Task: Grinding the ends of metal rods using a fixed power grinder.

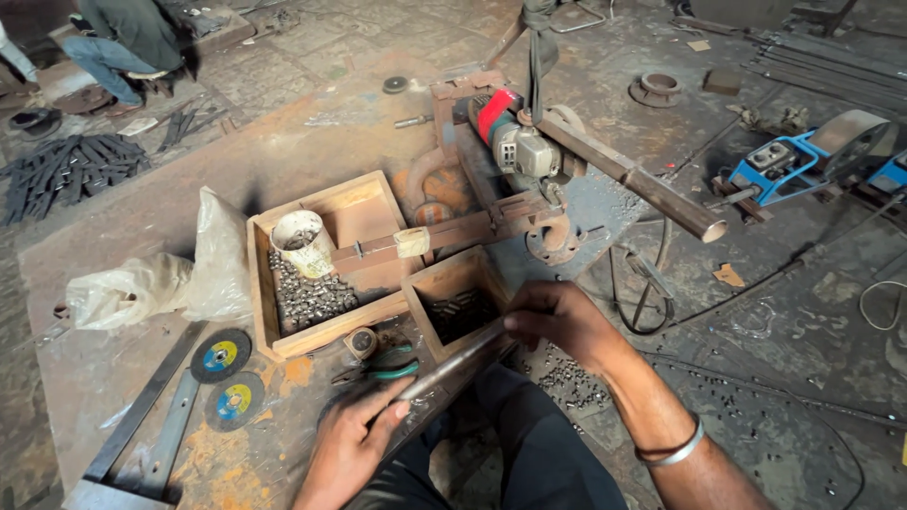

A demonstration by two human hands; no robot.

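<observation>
Both my hands hold one long grey metal rod point(453, 359) that slants up to the right across my lap. My left hand point(351, 444) grips its lower end near my knee. My right hand point(557, 319) pinches its upper end beside a small open wooden box point(420, 288) holding dark metal pieces. Green-handled pliers point(383, 366) lie just left of the rod. Beyond the small box stands a mounted cutting machine point(515, 142) with a red and grey motor and a long steel handle point(652, 189).
A larger wooden box point(260, 283) holds small metal pieces and a white cup point(300, 241). A plastic bag point(161, 279) and two cutting discs point(227, 378) lie left. A blue machine point(789, 161) stands right, with cables. Someone sits at the far left corner point(123, 42).
</observation>
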